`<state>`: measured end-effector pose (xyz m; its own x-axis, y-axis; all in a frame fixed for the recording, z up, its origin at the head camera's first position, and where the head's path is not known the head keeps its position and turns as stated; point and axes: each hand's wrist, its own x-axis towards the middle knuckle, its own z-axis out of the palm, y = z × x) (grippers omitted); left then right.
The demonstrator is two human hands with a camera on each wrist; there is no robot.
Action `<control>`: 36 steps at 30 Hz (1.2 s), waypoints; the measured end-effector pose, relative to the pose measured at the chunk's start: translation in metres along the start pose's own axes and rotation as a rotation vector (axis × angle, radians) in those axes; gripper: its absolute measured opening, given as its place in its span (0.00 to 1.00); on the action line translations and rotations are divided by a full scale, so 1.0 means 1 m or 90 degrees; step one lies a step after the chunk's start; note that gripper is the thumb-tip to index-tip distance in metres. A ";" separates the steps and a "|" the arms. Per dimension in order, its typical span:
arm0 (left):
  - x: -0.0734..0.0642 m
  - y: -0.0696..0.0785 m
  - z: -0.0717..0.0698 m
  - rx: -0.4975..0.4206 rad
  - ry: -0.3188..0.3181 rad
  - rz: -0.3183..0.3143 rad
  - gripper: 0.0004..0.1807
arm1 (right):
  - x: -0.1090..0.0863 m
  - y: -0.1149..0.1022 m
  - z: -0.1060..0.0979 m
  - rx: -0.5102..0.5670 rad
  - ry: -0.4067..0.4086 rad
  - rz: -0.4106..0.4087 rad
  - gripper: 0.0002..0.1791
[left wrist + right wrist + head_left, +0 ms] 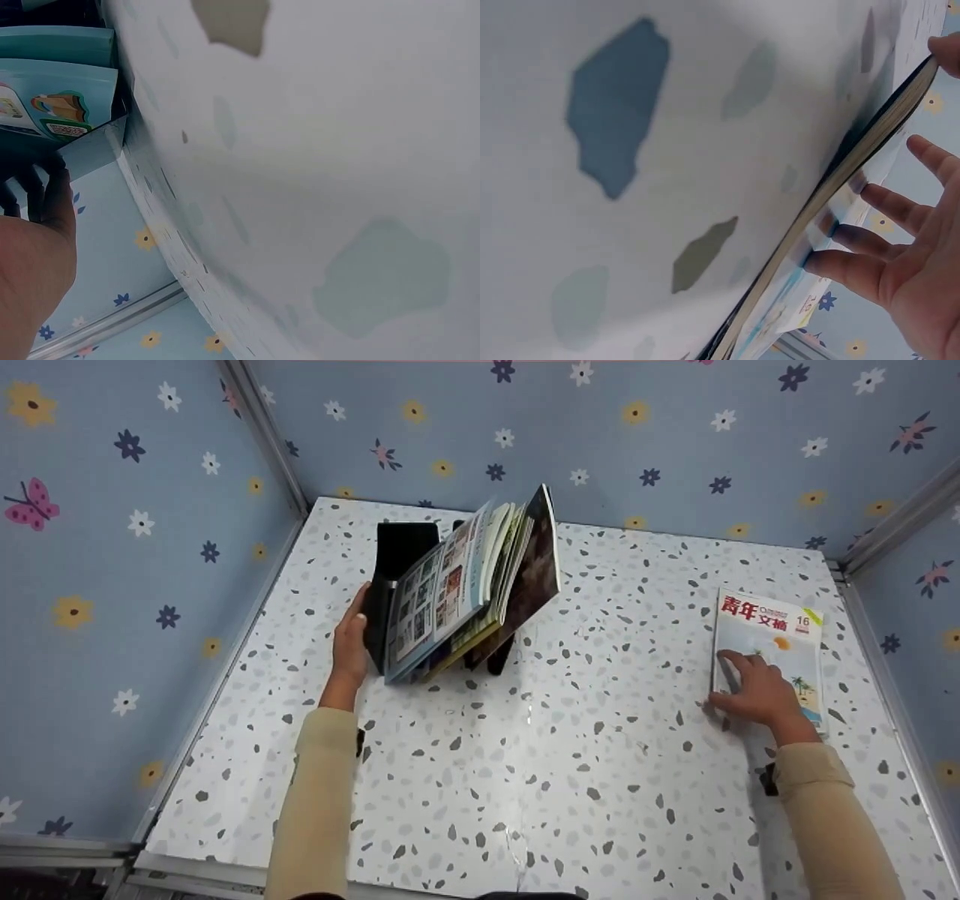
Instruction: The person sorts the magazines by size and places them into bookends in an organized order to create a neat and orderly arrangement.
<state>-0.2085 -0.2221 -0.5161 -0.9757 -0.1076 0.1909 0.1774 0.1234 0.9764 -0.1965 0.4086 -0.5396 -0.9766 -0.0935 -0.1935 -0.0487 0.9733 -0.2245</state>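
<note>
My left hand (350, 649) rests against the outer side of a black book stand (405, 544), fingers along its end plate. Several books and magazines (450, 592) lean to the right in the stand, the rightmost with a dark cover (536, 566). The left wrist view shows the fingers touching the stand below a light-blue book (75, 82). On the right, my right hand (761, 694) pinches a magazine (780, 622) with a beach picture and red title. Its thumb is at the left edge and its fingertips (817, 261) press on the cover.
The speckled white tabletop (585, 765) spreads between the two hands. Blue flowered panels (465, 427) enclose it at the back and both sides, with metal rails (266, 435) at the corners.
</note>
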 end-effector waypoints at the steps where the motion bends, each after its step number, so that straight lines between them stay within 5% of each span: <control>1: 0.000 -0.001 0.000 -0.005 0.000 0.006 0.25 | 0.001 0.001 -0.001 0.009 -0.002 -0.001 0.47; 22: 0.002 -0.004 -0.001 0.007 0.006 0.048 0.25 | 0.008 0.006 -0.022 0.088 -0.118 -0.004 0.36; 36: 0.000 -0.001 -0.001 0.052 0.004 0.038 0.24 | 0.017 0.003 -0.022 0.089 -0.076 0.009 0.33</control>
<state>-0.2089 -0.2233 -0.5168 -0.9631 -0.1033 0.2487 0.2234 0.2096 0.9519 -0.2177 0.4142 -0.5229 -0.9448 -0.1129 -0.3075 0.0019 0.9368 -0.3498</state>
